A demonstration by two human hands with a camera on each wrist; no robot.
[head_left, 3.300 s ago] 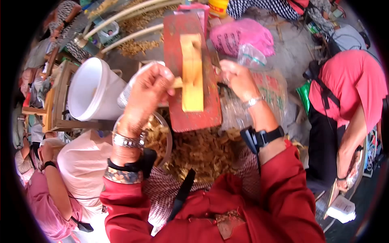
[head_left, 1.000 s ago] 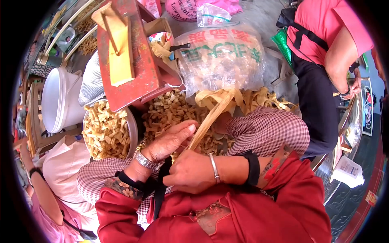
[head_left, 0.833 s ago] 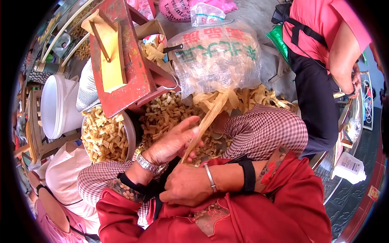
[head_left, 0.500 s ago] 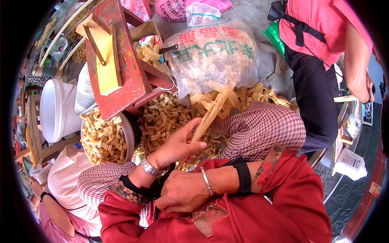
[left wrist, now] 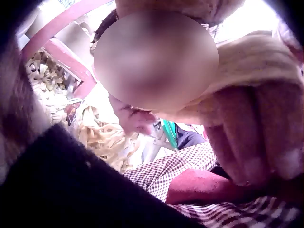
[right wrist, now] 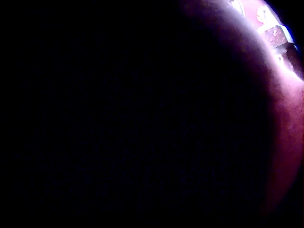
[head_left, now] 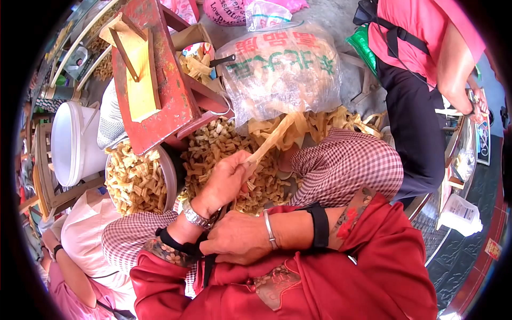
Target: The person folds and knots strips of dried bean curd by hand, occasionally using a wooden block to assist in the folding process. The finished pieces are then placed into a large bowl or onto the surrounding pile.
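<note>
A long pale yellow-brown strip (head_left: 272, 141) runs from the pile by the clear bag down to my left hand (head_left: 221, 180), which grips it with curled fingers. My right hand (head_left: 238, 238) is lower, close to the torso, its fingers curled; the length of strip between the hands is hidden in the head view. In the left wrist view the strip (left wrist: 259, 59) stretches broad across curled fingers (left wrist: 242, 137), and a blur covers the middle. The right wrist view is mostly dark.
A red bench (head_left: 170, 80) carries a yellow wooden piece (head_left: 141, 88). A bowl of short knotted pieces (head_left: 136, 181), a loose heap (head_left: 213, 146), a printed clear bag (head_left: 282, 74) and a white bucket (head_left: 74, 144) stand around. Another person (head_left: 410, 106) is at the right.
My left hand, earlier spread beside the strip with its thumb out, has closed on it. The strip's upper part has shifted slightly, and my right hand has moved a little left.
</note>
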